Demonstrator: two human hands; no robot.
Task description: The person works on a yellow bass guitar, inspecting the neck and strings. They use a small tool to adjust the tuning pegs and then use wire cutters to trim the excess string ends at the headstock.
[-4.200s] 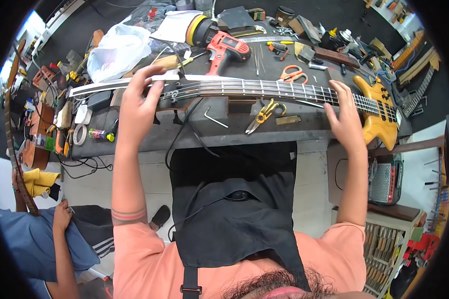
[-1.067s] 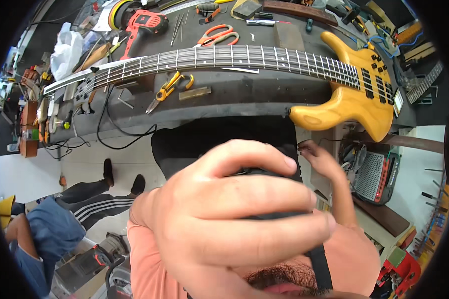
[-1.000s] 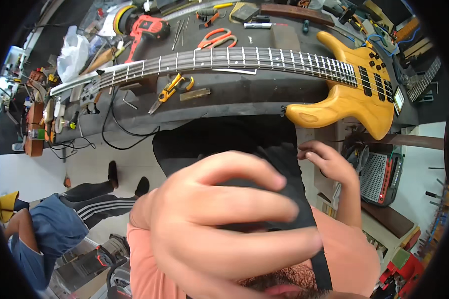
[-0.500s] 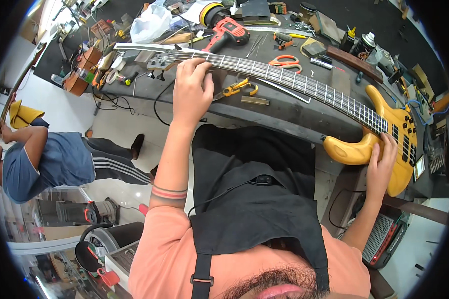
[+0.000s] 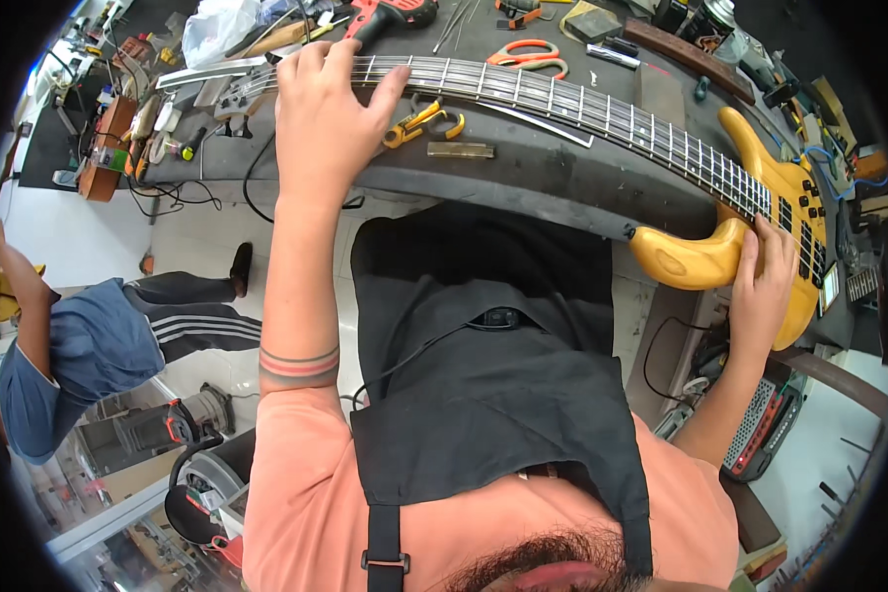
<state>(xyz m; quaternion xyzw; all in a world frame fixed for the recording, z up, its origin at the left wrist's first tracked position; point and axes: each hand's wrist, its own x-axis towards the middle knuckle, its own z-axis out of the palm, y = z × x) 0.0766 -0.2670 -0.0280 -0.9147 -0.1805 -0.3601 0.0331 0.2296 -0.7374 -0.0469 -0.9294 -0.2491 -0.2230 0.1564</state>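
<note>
A yellow-bodied bass guitar lies across the workbench, its dark fretted neck running to the headstock at the left. Over the neck near the headstock, my left hand is spread, fingers on the strings and thumb stretched to the right. My right hand rests on the body, its fingers extended to the strings at the end of the fretboard. Just below the neck lie yellow-handled pliers and a small flat metal bar. Above it are orange-handled scissors.
A red power tool, a white plastic bag and a long brown wooden block lie on the far side of the bench. Cables hang at its left. Another person in a blue shirt stands left.
The view has shifted, so the bench and bass sit higher and further left. My left hand has spread wider, its thumb further from the fingers. My right hand stays at the body's strings.
</note>
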